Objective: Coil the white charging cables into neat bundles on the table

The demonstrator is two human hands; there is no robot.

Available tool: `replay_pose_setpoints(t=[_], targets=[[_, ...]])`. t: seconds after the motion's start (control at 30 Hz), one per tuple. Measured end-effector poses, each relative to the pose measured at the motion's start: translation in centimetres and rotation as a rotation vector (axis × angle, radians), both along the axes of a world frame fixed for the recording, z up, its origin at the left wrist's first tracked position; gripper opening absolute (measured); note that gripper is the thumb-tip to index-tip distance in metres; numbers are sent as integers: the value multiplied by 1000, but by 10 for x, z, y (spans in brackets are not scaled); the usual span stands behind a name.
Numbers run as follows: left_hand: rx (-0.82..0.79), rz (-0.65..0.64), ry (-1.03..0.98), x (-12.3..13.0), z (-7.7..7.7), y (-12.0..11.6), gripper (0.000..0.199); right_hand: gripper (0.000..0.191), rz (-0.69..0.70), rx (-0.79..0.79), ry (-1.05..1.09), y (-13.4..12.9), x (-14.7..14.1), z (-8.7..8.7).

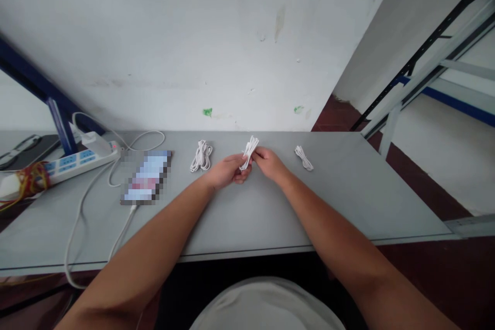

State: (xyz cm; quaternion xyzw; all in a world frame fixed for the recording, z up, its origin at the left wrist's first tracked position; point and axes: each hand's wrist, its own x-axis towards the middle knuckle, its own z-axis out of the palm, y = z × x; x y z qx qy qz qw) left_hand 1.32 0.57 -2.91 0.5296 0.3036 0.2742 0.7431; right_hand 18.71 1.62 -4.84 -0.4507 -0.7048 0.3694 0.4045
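In the head view, the light-coloured clothing [266, 307] of your body is nearest, at the bottom, and your two bare forearms reach from both sides over the front edge of the grey worktop [348, 191]. A white charging cable [80, 206] hangs in a loop over this edge, on the left. Further in, a phone [147, 178] lies on the worktop, its screen hidden by coarse pixels, and a white cable plug enters its near end. In the middle, your left hand [228, 171] has its fingers closed around the lower part of a white cable bundle [249, 152], which is held tilted, with its loops upward. Your right hand [267, 163] is at the right side of the same bundle; its fingers are bent and touch it, but whether they pinch it, I cannot tell. On the worktop, a looped cable bundle [201, 156] lies left of your hands, and a smaller cable bundle [303, 158] lies to the right, both apart from them. At the far left is a power strip [69, 164] with a white adapter [96, 144], and red and yellow wires [34, 178] are around its end. Behind the worktop stands the white wall [232, 51], with two green marks low on it.
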Motion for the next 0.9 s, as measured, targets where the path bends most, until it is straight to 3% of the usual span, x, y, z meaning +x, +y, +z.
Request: replay_pose_setpoints(t=[0.13,0.2,0.3,0.4,0.5,0.7,0.83,0.9], targets=[[-52,-129,22,-1,3,-4,31,22,5,-42,-112,0,1,1],[-20,-126,16,0,2,-4,32,22,-24,8,-251,-1,5,4],[112,53,26,1,-2,-1,33,24,-161,98,-516,-1,15,9],[276,307,86,1,-7,5,35,23,-306,29,-726,1,28,11],[345,410,151,-1,-13,10,33,20,-364,-73,-854,0,40,12],[318,389,142,-2,-20,13,35,35,-474,-198,-915,-6,46,26],[271,361,91,-2,-23,15,36,39,-573,-48,-893,-10,37,34],[254,347,81,-2,-23,14,36,34,-535,43,-807,-11,29,34]])
